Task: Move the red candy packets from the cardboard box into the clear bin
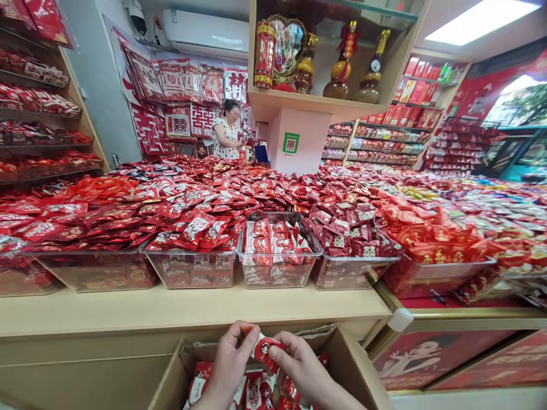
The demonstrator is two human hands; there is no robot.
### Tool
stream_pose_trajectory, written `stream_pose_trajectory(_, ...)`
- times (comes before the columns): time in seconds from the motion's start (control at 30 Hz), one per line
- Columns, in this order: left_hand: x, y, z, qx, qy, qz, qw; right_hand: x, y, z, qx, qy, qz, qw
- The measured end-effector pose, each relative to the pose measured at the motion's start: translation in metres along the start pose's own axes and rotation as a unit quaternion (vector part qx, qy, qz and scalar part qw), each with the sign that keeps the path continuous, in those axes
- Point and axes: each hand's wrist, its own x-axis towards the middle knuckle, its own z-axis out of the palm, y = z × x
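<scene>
Between my two hands is a small red and white candy packet (267, 348) with a cartoon figure printed on it, held above an open cardboard box (359, 370). My right hand (301, 361) pinches its right end between thumb and fingers. My left hand (233, 356) is closed at the packet's upper left edge, and a bit of orange-red shows between its fingertips. Below my hands, more red and white packets (256, 390) lie loose in the box, partly hidden by my wrists.
Behind the box, a pale counter ledge (192, 307) carries clear plastic bins, including one of red and white packets (280, 273). Heaped red packets (205, 188) stretch back from there. A person (226, 134) stands beyond them. A display cabinet (325, 99) overhangs the middle.
</scene>
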Motion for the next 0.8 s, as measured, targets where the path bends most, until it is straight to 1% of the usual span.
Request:
stream_pose_trajectory(0.1, -0.001, 0.002, -0.001, -0.007, -0.057, -0.033, 0.998, 0.002, 0.001, -0.003, -0.007, 0.018, -0.009, 1.000)
stream_pose_trajectory(0.17, -0.001, 0.001, -0.001, -0.007, -0.074, -0.055, 0.996, 0.003, 0.002, -0.004, -0.005, 0.026, -0.007, 1.000)
stream_pose_trajectory(0.27, -0.001, 0.001, -0.002, -0.009, -0.051, -0.063, 0.997, 0.003, 0.000, -0.006, -0.015, 0.038, -0.019, 0.999)
stream_pose_trajectory(0.37, -0.001, 0.001, -0.001, -0.020, -0.037, -0.069, 0.997, 0.002, -0.002, -0.007, -0.054, 0.049, -0.047, 0.996)
stream_pose_trajectory(0.53, -0.001, 0.003, -0.002, -0.028, -0.045, -0.060, 0.997, 0.001, 0.000, -0.006, -0.146, 0.082, -0.082, 0.982)
stream_pose_trajectory(0.6, -0.002, 0.005, -0.003, -0.065, -0.052, -0.068, 0.994, -0.002, -0.002, -0.006, -0.193, 0.095, -0.103, 0.971)
stream_pose_trajectory(0.67, -0.002, 0.007, -0.006, -0.132, -0.057, -0.090, 0.985, -0.005, -0.014, -0.006, -0.244, 0.105, -0.136, 0.954)
stream_pose_trajectory(0.7, -0.002, 0.007, -0.007, -0.165, -0.059, -0.098, 0.980, -0.005, -0.025, -0.008, -0.267, 0.113, -0.155, 0.944)
stream_pose_trajectory(0.73, -0.002, 0.008, -0.009, -0.187, -0.062, -0.101, 0.975, -0.004, -0.040, -0.010, -0.286, 0.126, -0.174, 0.934)
stream_pose_trajectory(0.8, -0.002, 0.006, -0.011, -0.187, -0.070, -0.092, 0.975, 0.004, -0.078, -0.017, -0.321, 0.167, -0.209, 0.908)
